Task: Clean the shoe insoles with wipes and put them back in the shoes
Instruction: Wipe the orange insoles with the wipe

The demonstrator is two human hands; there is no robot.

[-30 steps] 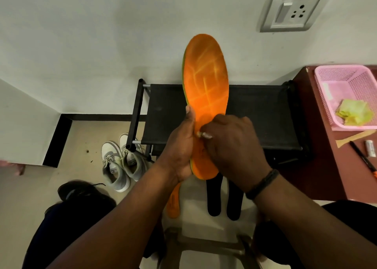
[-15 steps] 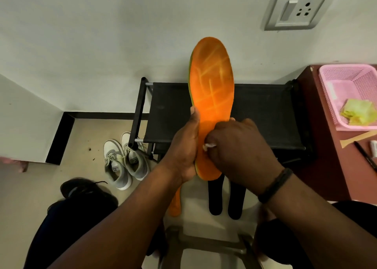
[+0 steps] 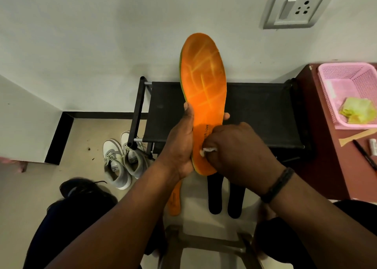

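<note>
I hold an orange insole (image 3: pixel 204 81) upright in front of me, toe end up. My left hand (image 3: pixel 180 144) grips its lower half from the left edge, fingertips showing on the right edge. My right hand (image 3: pixel 238 152) presses a small bunched white wipe (image 3: pixel 208 150) against the heel area. A second orange insole (image 3: pixel 175 201) and two black insoles (image 3: pixel 225 195) lie on the floor below. A pair of white sneakers (image 3: pixel 122 160) stands on the floor to the left, and a black shoe (image 3: pixel 79 187) sits near my left knee.
A black fabric shoe rack (image 3: pixel 259 113) stands against the wall behind the insole. On a dark red table (image 3: pixel 334 166) at the right sit a pink basket (image 3: pixel 334 85) holding yellow-green wipes (image 3: pixel 357 109), a pen and a small tube. A stool frame (image 3: pixel 204 240) is below my arms.
My right hand with the wipe has slid down the insole toward the heel, uncovering printed text on it. The left hand keeps its grip.
</note>
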